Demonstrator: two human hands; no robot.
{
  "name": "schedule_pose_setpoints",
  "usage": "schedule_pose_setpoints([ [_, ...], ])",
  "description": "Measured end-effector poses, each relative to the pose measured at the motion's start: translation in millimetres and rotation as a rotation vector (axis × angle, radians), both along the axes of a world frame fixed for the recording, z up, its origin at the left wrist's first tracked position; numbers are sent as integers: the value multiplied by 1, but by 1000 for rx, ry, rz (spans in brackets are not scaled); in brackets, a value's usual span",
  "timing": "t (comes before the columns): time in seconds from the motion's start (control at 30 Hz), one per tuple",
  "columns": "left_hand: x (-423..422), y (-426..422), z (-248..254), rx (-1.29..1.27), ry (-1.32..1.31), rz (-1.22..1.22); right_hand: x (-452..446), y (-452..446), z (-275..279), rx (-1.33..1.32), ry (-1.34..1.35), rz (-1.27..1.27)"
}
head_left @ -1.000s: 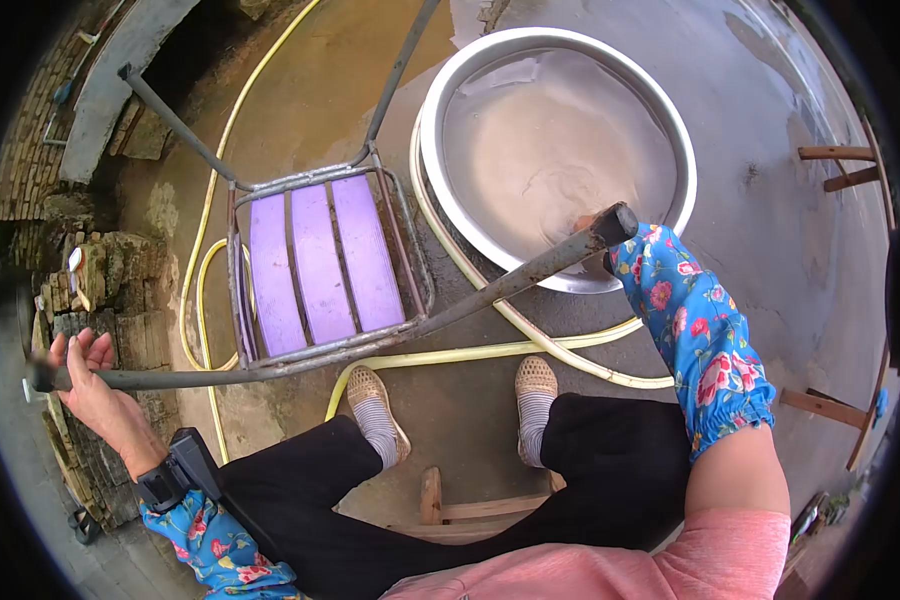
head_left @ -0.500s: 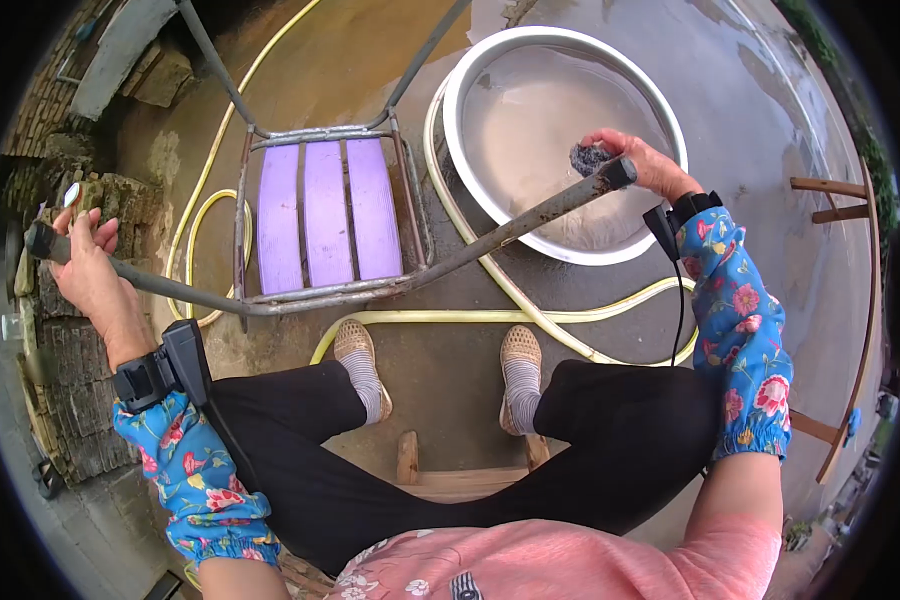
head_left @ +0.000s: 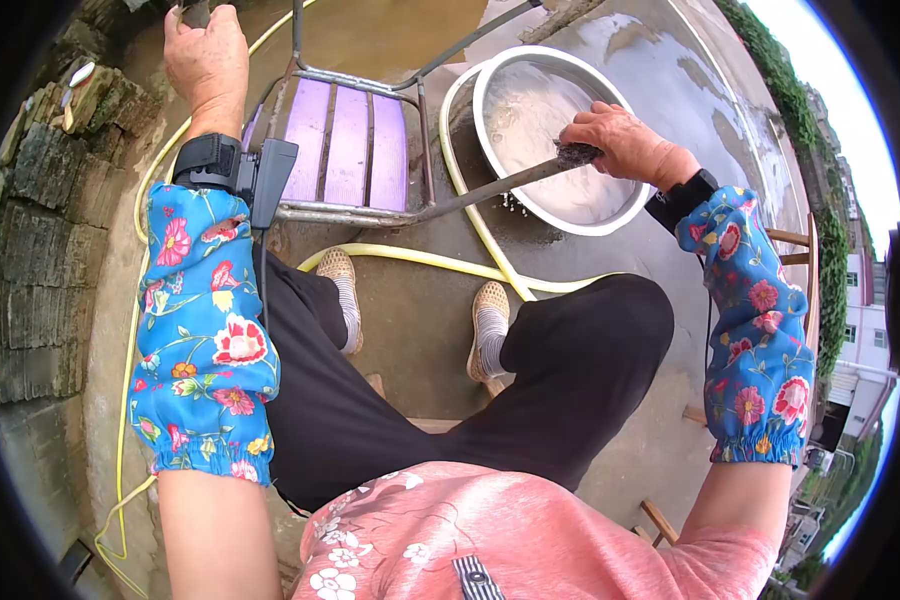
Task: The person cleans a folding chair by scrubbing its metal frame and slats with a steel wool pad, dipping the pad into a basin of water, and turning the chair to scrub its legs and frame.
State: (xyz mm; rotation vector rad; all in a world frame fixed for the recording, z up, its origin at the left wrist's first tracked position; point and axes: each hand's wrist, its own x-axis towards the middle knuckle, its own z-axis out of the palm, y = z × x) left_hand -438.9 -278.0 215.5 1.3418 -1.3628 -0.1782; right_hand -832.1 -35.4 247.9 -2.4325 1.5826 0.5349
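A metal-framed chair (head_left: 418,214) with purple slats (head_left: 350,145) lies tipped in front of me. My left hand (head_left: 210,65) is up at the top left, its fingers closed round a dark end that looks like part of the chair frame. Most of what it grips is hidden behind the hand and wrist. My right hand (head_left: 620,145) presses a dark, wet scouring pad (head_left: 578,154) around the end of a chair tube, over the near side of a wide metal basin (head_left: 627,222). Cloudy water (head_left: 530,115) fills the basin, and drops fall below the tube.
A yellow hose (head_left: 420,258) winds across the wet concrete, between the chair and my feet and round the basin. Stacked stones or tiles (head_left: 40,250) line the left side. A wooden frame (head_left: 812,290) stands at the right. I sit on a low wooden seat.
My left hand has moved up and to the right in view. The right hand has brought the pad from above the basin onto the tube end. The view has shifted and tilted.
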Motion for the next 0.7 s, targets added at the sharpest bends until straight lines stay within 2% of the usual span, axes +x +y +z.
schedule_pose_setpoints([
  [0.1,-10,16,8,86,67,44,8,3,25,27,13,-67],
  [0.17,-15,22,15,11,-78,157,15,-1,57,38,76,-66],
  [0.2,-22,37,20,29,70,-6,16,-4,71,-1,44,-99],
  [0.3,-28,47,29,60,99,-1,19,-17,95,-2,-35,-100],
  [0.4,-22,45,20,-35,92,-21,30,-23,64,52,-15,-159],
  [0.47,-21,46,19,17,74,-31,27,-8,14,65,104,-232],
  [0.5,-26,47,18,53,60,-47,0,1,-28,52,96,-182],
  [0.53,-24,46,9,-70,87,-29,8,7,-40,-51,94,-175],
  [0.63,-17,56,24,53,108,-119,19,15,-66,-301,44,-134],
  [0.67,-20,52,20,-162,44,13,18,16,-75,-394,-14,-29],
  [0.7,-18,47,15,-146,60,-77,21,16,-86,-444,-76,11],
])
